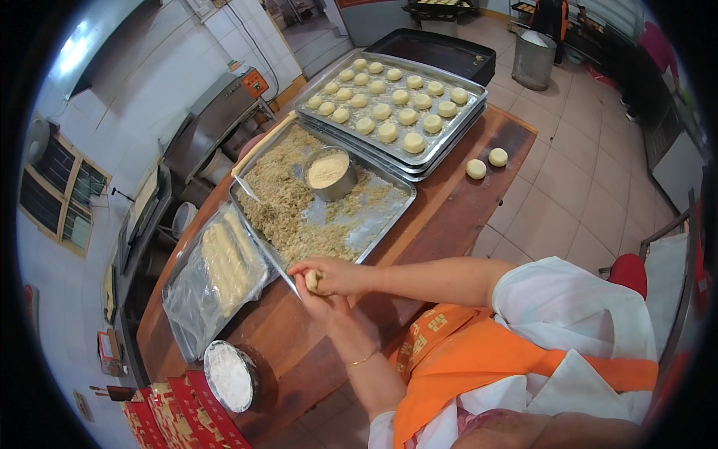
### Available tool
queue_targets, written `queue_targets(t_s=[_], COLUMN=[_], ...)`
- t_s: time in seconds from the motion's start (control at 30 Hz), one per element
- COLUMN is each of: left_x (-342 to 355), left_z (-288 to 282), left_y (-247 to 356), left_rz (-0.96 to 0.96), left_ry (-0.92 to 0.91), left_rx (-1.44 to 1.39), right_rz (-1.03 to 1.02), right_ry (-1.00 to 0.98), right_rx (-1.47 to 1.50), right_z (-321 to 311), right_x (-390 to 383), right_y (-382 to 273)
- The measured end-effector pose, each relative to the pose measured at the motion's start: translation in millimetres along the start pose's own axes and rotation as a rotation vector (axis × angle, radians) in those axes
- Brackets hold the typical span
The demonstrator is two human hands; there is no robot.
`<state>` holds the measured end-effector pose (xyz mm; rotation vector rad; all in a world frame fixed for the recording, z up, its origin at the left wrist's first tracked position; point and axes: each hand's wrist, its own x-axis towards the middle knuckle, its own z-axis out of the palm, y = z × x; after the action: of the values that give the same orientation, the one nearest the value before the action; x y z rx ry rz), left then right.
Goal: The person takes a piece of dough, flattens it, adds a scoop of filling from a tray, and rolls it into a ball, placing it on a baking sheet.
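Observation:
My two hands meet over the near edge of the filling tray, closed around a small pale dough ball. My left hand, a thin bracelet on its wrist, cups the dough from below. Fingers of my right hand press on it from above and partly cover it. Just beyond them, the metal tray holds crumbly brown-green filling. A round metal bowl of pale crumbs stands in that tray, and a light-coloured scraper or knife leans at its left side.
Dough rolls lie under clear plastic on a tray at the left. Nearer stands a tub of white powder, beside red printed bags. Stacked trays carry rows of round cakes at the back. Two dough rounds sit near the table's right edge.

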<state>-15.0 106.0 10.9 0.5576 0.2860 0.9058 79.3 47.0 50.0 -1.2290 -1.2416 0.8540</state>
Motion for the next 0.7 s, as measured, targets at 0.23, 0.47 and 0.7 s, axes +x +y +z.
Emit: queue_targets(t_s=[0.23, 0.47, 0.7], left_x=[-23.5, -28.1, -52.7], left_z=[-3.2, -14.1, 22.6], left_y=[0.0, -5.8, -13.1], left_rz=[0.055, -0.019, 0.106], left_ry=[-0.065, -0.042, -0.081], left_rx=[0.032, 0.021, 0.214], right_rz=[0.029, 0.1, -0.491], right_ry=[-0.139, -0.419, -0.103], right_rx=[0.279, 0.512, -0.554], right_z=[-2.0, -18.4, -19.1], right_x=[-5.8, -16.1, -23.7], right_y=[-1.7, -6.6, -40.0])
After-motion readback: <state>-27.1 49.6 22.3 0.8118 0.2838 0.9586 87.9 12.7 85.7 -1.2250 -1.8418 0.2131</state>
